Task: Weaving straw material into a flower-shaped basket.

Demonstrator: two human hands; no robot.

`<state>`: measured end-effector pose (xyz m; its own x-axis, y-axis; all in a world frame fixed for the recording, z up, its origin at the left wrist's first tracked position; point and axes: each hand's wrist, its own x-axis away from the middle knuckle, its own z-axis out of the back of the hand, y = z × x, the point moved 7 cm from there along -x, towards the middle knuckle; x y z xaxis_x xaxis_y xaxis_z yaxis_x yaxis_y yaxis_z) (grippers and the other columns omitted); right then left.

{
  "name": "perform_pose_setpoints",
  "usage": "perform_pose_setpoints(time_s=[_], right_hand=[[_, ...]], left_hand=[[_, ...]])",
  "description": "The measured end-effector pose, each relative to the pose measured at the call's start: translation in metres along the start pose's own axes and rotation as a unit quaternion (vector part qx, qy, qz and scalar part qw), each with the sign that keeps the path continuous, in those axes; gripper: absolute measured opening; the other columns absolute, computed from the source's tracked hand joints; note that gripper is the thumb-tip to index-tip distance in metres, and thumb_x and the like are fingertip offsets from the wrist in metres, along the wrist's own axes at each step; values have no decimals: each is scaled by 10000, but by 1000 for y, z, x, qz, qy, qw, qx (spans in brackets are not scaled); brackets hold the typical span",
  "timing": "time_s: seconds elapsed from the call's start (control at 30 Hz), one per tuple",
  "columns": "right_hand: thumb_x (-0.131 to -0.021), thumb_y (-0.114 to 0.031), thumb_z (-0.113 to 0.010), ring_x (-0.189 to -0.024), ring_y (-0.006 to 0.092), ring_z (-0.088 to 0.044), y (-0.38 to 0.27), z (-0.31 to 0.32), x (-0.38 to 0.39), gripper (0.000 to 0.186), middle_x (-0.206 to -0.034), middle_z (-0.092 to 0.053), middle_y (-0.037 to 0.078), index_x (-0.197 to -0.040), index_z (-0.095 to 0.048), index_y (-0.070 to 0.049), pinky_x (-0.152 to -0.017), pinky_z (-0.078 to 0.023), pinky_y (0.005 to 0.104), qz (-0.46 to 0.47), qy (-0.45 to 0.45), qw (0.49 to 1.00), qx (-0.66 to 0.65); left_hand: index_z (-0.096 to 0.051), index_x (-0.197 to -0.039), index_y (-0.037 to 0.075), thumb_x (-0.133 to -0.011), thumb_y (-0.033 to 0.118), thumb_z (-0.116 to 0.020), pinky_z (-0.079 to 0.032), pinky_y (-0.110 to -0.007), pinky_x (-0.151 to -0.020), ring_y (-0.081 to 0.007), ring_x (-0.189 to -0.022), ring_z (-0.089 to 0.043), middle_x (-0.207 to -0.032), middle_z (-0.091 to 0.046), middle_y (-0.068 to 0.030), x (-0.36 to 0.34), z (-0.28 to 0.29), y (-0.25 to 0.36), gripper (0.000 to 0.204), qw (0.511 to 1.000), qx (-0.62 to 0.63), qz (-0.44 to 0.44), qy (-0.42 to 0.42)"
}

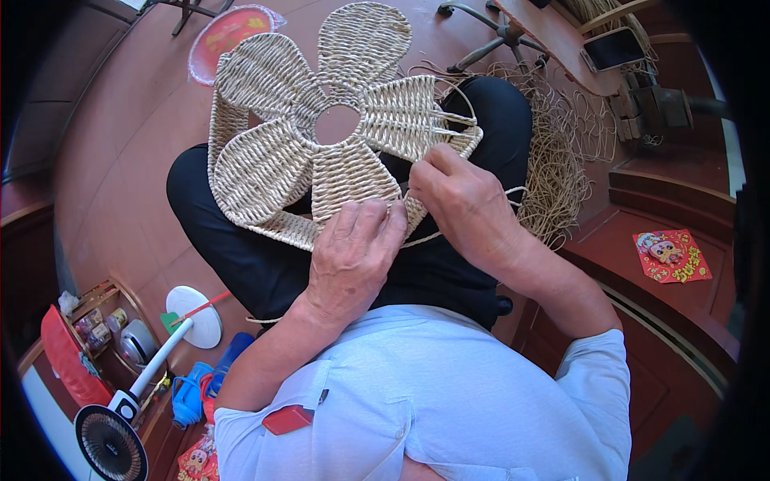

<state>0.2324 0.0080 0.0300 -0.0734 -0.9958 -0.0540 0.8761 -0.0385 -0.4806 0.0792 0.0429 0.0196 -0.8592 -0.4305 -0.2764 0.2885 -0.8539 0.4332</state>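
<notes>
A flower-shaped piece (273,180) woven from twisted straw cord lies across my lap, with several rounded petals around a round hole. A woven band runs beneath the petals as a rim. My left hand (353,256) grips the end of the nearest petal, fingertips together on its edge. Just right of it, my right hand (459,192) is closed in a pinch on a thin straw cord (407,195) by the rim; its fingertips are partly hidden. Loose cord ends (455,119) stick out from the right-hand petal.
A tangled heap of straw cord (553,172) lies right of my knee. Beyond it stand a wheeled chair base (505,36) and a phone (613,50). A red packet (672,256) rests on the wooden ledge at right. At lower left are a fan (112,442) and a blue bottle (189,394).
</notes>
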Motion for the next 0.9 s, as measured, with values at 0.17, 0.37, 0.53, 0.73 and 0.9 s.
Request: perform_pose_setpoints(time_s=[0.17,0.37,0.53,0.73,0.9], right_hand=[[-993,-21,-706,-851,350,-729,-12,3,15,93,-899,-644,143,-1065,-649,-31,-738,-592,451,-2,61,997,-37],[-1024,-37,-715,-849,321,-750,-21,-8,35,225,-991,-759,164,-1248,-703,-17,-739,-605,427,-51,92,992,-69],[-1005,-11,-736,-887,301,-780,-27,-8,48,397,-1117,-797,175,-1399,-689,13,-783,-629,407,-45,141,988,-51],[-953,36,-786,-880,257,-805,-28,-15,53,532,-1251,-806,166,-1470,-663,14,-769,-641,366,-117,107,980,-117],[-951,49,-773,-870,234,-804,-35,-16,57,627,-1291,-796,168,-1551,-592,28,-745,-644,346,-89,99,988,-74]], left_hand=[[-718,-1304,14,-911,128,-693,-560,-360,-840,-238,-1000,-645,-1101,-622,-83,2,-3,3,410,999,-46,-20,-8],[-724,-1295,12,-920,131,-702,-559,-359,-841,-234,-991,-645,-1091,-622,-80,2,-2,2,394,1000,-26,-16,7],[-722,-1303,6,-927,130,-711,-557,-359,-846,-235,-977,-648,-1078,-621,-80,3,-4,0,396,1000,-15,-12,5],[-716,-1317,9,-927,141,-715,-556,-366,-850,-237,-977,-647,-1073,-619,-80,4,-3,-1,412,1000,-12,-8,11],[-714,-1322,6,-924,140,-714,-553,-372,-849,-241,-986,-648,-1086,-623,-85,6,-5,-2,420,1000,-11,-5,5]])
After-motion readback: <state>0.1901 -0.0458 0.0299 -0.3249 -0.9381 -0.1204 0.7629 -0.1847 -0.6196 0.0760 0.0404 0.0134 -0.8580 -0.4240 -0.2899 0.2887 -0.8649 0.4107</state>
